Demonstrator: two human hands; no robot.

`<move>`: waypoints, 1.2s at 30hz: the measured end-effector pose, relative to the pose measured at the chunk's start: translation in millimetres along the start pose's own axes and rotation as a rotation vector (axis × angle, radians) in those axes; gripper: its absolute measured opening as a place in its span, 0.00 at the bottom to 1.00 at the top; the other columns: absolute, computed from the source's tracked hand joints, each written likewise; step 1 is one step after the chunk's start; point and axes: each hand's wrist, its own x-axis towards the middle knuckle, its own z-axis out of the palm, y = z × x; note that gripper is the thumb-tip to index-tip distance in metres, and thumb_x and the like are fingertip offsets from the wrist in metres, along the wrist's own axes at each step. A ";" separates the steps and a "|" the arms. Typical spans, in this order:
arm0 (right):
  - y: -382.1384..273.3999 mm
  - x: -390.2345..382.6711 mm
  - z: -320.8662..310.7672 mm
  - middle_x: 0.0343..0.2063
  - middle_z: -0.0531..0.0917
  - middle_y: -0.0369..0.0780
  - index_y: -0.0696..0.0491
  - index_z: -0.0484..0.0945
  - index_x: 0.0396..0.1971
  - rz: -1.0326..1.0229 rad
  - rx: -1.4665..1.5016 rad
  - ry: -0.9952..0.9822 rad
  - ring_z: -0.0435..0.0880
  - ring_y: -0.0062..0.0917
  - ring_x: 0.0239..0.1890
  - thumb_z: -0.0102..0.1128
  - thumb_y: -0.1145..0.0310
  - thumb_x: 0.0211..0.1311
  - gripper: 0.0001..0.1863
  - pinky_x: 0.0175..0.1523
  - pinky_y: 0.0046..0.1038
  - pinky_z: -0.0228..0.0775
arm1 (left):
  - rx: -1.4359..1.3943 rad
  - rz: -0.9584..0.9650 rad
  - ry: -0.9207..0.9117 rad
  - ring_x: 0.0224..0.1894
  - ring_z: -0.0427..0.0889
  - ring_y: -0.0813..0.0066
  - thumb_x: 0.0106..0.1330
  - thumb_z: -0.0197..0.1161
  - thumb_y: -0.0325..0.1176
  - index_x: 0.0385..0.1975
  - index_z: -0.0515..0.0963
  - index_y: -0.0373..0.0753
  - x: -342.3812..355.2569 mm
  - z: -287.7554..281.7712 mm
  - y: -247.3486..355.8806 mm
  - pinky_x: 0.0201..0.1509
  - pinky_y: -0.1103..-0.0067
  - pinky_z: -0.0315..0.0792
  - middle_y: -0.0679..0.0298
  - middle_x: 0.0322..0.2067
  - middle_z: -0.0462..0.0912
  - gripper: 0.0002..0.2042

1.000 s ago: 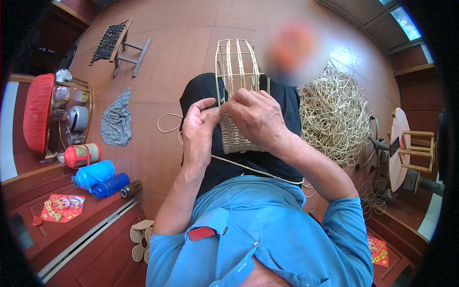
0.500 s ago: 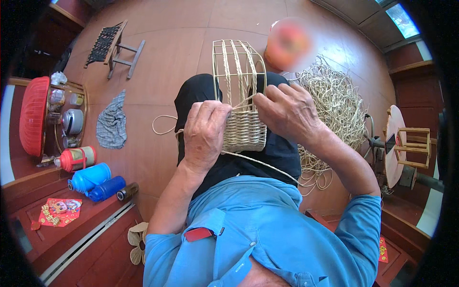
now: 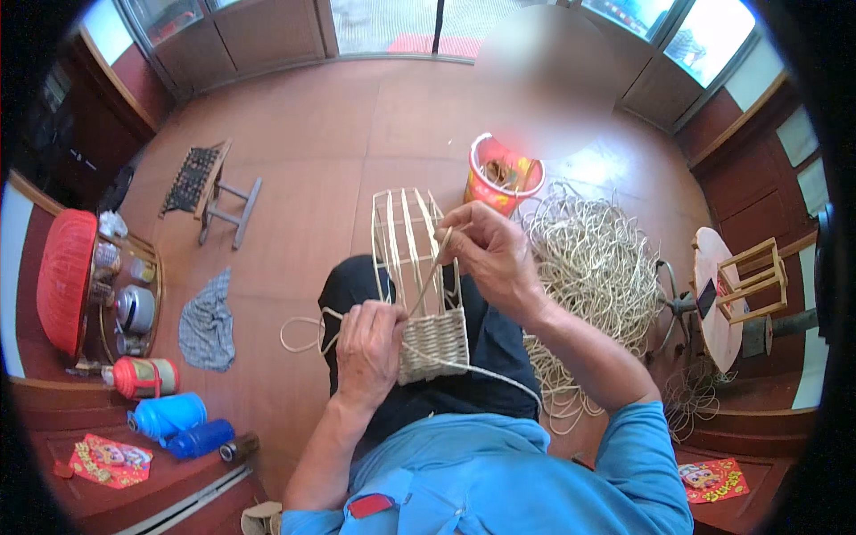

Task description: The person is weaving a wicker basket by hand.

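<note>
A partly woven cord basket (image 3: 434, 348), with bare upright rods and cord-wrapped strips above the weave, rests between my dark-trousered knees. My left hand (image 3: 366, 352) has its fingers curled at the upper left of the weave, gripping the basket and cord there. Higher, beside the frame, my right hand (image 3: 495, 259) pinches a pale cord (image 3: 432, 278) that slants down toward my left hand. A loose loop of cord hangs out left of my knee, and another length crosses my lap to the right.
A cord heap (image 3: 593, 294) and red bucket (image 3: 486, 192) lie ahead-right. A round board (image 3: 720, 343) with a small wooden frame stands right. Leftward are a woven stool (image 3: 192, 178), grey cloth (image 3: 205, 325), red cover (image 3: 67, 276) beside pots, and several flasks (image 3: 169, 415).
The view has tilted up, showing doors and more of the bucket. My right hand has risen along the frame, drawing the cord upward; my left hand stays at the weave.
</note>
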 end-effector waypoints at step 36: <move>-3.6 -24.3 -23.5 0.41 0.88 0.48 0.51 0.71 0.77 -0.487 -0.754 0.207 0.91 0.46 0.39 0.66 0.74 0.71 0.34 0.46 0.44 0.84 | 0.207 -0.046 0.083 0.39 0.81 0.55 0.68 0.70 0.26 0.37 0.82 0.38 6.8 26.0 17.7 0.46 0.62 0.77 0.58 0.34 0.79 0.03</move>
